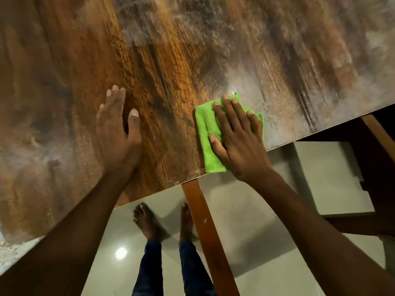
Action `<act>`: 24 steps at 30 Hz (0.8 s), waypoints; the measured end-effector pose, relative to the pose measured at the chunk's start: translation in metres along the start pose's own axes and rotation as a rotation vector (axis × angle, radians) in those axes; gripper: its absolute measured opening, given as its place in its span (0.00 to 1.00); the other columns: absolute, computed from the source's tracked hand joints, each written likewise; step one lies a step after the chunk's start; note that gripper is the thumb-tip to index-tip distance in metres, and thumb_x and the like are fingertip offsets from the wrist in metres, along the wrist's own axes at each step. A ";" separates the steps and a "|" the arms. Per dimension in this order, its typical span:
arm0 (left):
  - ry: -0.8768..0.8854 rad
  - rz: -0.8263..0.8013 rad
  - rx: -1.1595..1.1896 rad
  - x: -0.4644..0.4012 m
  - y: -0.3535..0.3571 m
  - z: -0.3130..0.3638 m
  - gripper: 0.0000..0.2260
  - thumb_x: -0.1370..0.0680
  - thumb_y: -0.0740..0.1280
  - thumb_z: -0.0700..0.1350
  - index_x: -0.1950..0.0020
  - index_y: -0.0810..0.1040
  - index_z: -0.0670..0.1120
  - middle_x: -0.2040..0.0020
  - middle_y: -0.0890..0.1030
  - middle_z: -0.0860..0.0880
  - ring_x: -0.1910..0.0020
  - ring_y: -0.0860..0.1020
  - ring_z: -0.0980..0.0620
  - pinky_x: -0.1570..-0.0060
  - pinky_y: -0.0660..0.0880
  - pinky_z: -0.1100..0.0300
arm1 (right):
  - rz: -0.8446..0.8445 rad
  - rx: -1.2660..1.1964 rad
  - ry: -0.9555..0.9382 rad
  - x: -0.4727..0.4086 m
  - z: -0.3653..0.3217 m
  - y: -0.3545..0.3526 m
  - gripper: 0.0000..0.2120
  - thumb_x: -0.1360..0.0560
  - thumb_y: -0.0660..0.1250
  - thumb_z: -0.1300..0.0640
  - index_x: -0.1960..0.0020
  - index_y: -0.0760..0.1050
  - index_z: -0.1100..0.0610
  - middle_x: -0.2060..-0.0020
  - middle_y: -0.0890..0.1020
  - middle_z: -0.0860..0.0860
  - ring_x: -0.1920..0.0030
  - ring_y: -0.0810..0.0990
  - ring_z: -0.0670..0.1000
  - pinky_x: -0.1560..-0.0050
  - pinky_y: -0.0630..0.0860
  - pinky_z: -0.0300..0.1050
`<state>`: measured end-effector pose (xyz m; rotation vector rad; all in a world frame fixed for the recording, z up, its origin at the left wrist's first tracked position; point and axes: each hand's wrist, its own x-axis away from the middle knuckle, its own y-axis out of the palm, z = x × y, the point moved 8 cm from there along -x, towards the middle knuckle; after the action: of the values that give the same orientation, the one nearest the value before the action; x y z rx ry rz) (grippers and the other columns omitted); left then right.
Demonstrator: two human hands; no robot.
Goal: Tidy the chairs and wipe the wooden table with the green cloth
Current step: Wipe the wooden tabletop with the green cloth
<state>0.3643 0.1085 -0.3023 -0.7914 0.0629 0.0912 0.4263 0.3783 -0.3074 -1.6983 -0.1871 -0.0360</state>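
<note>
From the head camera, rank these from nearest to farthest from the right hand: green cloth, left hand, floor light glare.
1. green cloth, directly under the right hand.
2. left hand, flat on the table to its left.
3. floor light glare, on the tiles below.

Bare forearms, no sleeves, no rings or watch on left hand (116, 127) or right hand (237, 137); dark blue trousers (149, 272) at 6 o'clock, feet (147, 221) bare.

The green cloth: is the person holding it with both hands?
No, only the right hand presses flat on the green cloth, while the left hand rests on the bare wooden table apart from it.
</note>
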 end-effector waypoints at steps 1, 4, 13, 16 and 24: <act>-0.001 -0.010 -0.023 0.000 0.004 0.000 0.24 0.12 0.56 0.50 0.16 0.64 0.45 0.15 0.62 0.47 0.15 0.57 0.53 0.16 0.48 0.53 | -0.004 0.006 -0.018 -0.011 -0.002 0.000 0.34 0.14 0.48 0.37 0.13 0.49 0.52 0.13 0.48 0.52 0.14 0.44 0.53 0.16 0.49 0.61; 0.012 -0.054 -0.181 0.000 0.011 0.004 0.27 0.13 0.53 0.53 0.15 0.60 0.43 0.14 0.58 0.45 0.14 0.52 0.51 0.16 0.46 0.53 | -0.041 -0.012 -0.062 -0.078 -0.021 -0.007 0.36 0.16 0.48 0.39 0.13 0.50 0.55 0.13 0.47 0.57 0.14 0.45 0.58 0.18 0.49 0.65; 0.156 -0.074 -0.430 -0.011 0.056 0.070 0.29 0.12 0.47 0.52 0.13 0.49 0.41 0.13 0.49 0.42 0.13 0.47 0.47 0.15 0.46 0.48 | 0.051 -0.013 -0.004 -0.112 -0.029 -0.009 0.34 0.14 0.44 0.40 0.13 0.49 0.55 0.14 0.46 0.57 0.14 0.44 0.58 0.17 0.47 0.66; 0.165 -0.099 -0.404 -0.020 0.078 0.083 0.28 0.12 0.48 0.49 0.13 0.50 0.40 0.13 0.50 0.42 0.13 0.47 0.47 0.15 0.48 0.47 | 0.036 -0.003 0.003 -0.055 -0.010 -0.004 0.33 0.13 0.46 0.41 0.13 0.46 0.53 0.13 0.44 0.55 0.14 0.42 0.56 0.16 0.46 0.64; 0.177 -0.168 -0.541 -0.015 0.096 0.076 0.28 0.12 0.44 0.50 0.13 0.45 0.39 0.13 0.46 0.40 0.13 0.44 0.45 0.15 0.48 0.45 | 0.012 0.019 0.020 -0.052 0.010 -0.003 0.34 0.14 0.47 0.40 0.13 0.45 0.52 0.13 0.45 0.53 0.14 0.42 0.55 0.16 0.44 0.62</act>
<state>0.3406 0.2290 -0.3149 -1.3409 0.1424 -0.1282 0.3737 0.3830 -0.3123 -1.6795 -0.1618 -0.0416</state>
